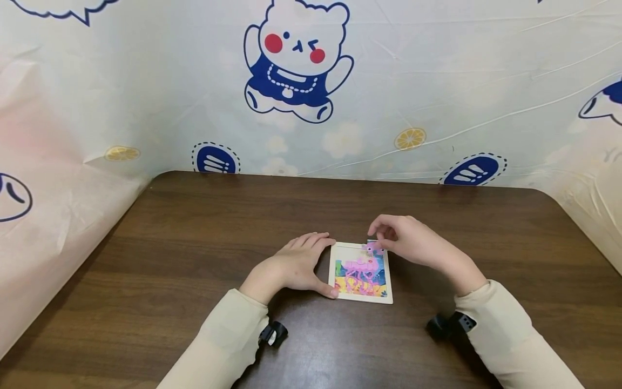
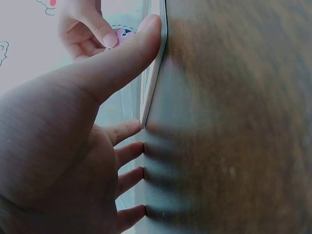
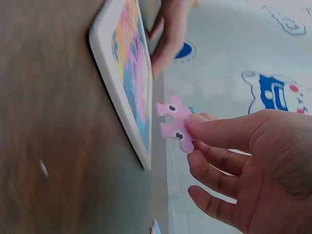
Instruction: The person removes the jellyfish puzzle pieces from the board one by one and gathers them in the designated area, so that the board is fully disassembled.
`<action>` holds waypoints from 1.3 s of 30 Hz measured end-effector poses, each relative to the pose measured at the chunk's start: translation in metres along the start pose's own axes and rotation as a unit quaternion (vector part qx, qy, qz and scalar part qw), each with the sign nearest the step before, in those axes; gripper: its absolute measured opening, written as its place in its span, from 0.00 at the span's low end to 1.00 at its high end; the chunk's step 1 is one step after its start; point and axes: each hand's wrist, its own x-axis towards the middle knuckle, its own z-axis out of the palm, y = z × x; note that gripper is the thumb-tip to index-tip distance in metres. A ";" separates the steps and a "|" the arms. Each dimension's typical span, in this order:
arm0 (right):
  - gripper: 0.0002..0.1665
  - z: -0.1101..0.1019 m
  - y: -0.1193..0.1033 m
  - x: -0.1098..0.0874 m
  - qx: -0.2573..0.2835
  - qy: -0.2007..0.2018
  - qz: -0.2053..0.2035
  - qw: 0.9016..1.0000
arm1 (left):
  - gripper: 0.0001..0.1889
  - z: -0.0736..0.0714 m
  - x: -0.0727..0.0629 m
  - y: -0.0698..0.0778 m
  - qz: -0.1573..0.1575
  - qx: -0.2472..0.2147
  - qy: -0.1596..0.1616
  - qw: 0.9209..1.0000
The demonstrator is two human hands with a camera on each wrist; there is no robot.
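A jigsaw puzzle board (image 1: 362, 300) with a pale frame lies on the table, its picture a pink creature on blue and yellow. Bare whitish backing shows along its upper part. My left hand (image 1: 297, 266) is spread at the left side, thumb at the near corner and index fingertip at the far one. Between thumb and fingers, my right hand (image 1: 420, 240) pinches a puzzle piece (image 3: 176, 122) with two printed eyes, pink with some blue. In the right wrist view this piece is apart from the board; from the head it overlaps the upper right corner.
The brown wooden table (image 1: 194, 232) surrounds the board. A printed cloth (image 1: 301, 146) with bear drawings hangs behind it and along the sides. At the bottom of the right wrist view, a small colourful object (image 3: 155, 227) is mostly cut off.
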 end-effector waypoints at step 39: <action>0.05 -0.053 0.086 -0.023 -0.066 0.052 0.139 0.987 | 0.54 0.001 0.001 0.000 -0.001 0.003 -0.007 1.000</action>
